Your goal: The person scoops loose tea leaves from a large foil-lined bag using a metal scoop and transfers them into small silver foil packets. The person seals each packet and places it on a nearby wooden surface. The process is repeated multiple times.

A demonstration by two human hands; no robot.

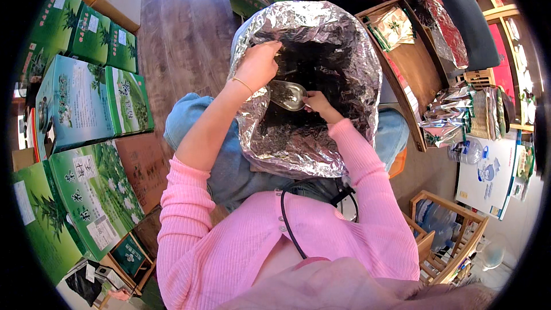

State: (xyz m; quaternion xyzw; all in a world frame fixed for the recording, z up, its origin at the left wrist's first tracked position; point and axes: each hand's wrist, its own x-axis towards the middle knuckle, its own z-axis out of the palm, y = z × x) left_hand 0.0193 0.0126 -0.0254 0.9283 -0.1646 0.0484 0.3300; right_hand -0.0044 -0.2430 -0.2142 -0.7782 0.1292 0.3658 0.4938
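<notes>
Nearest, a black cord (291, 231) hangs over a pink ribbed cardigan (227, 247), and blue jeans (227, 175) show on either side of a large silver foil bag (310, 159). The bag stands open between the knees, dark loose leaf material (324, 69) inside. The right hand (322, 106) pinches the handle end of a scoop (288, 95) — it lies within the bag's mouth, some dark bits in its bowl. The left hand (259, 66) reaches over the left rim, fingers curled; I cannot tell whether they grip anything. Farther out, green printed cartons (94, 195) line the left, while a brown open-topped tray (422, 72) holding foil packets (391, 27) sits to the right — beyond it, a dark grey chair back (468, 20).
</notes>
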